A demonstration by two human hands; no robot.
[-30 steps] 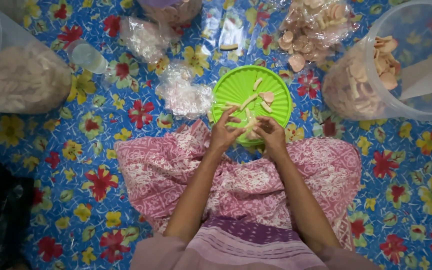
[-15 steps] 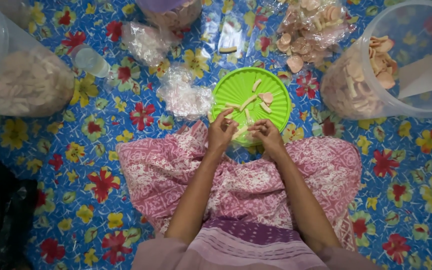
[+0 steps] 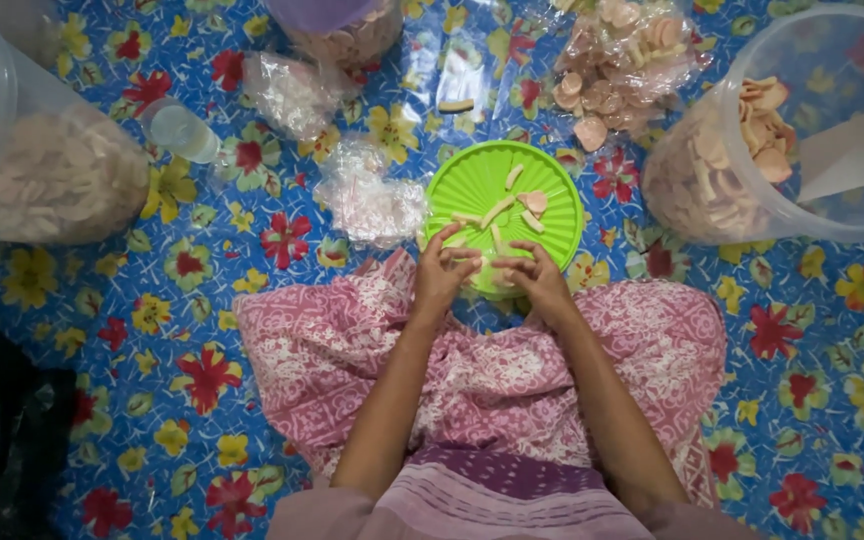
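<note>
Over the near rim of the green plastic tray (image 3: 472,180), both hands meet and work on something small and pale. Left hand (image 3: 442,272): fingers curled in, tips together, pinching what looks like a cracker piece or a bit of thin clear wrap; too small to tell which. Right hand (image 3: 537,278): fingers also bunched, thumb against fingertips, touching the same spot from the other side. Neither hand is spread open.

Progress, judged from layout only:
- tray holds just a few loose cracker pieces (image 3: 522,205), mostly strips plus one rounder chip, so most of its surface is bare
- filled clear bags (image 3: 627,60) of round crackers lie at the far edge, another small bag (image 3: 370,200) just left of the tray, one more (image 3: 292,90) further left
- big clear tub (image 3: 782,160) on the right is well stocked with crackers, and the tub (image 3: 42,170) on the left too

So some bags look done, and bulk stock remains in both tubs.

Other bits: small clear bottle (image 3: 184,130) lying near the left tub, pink patterned cloth (image 3: 512,370) over the person's lap, blue floral mat (image 3: 832,400) under everything, dark bag (image 3: 2,440) at lower left.
</note>
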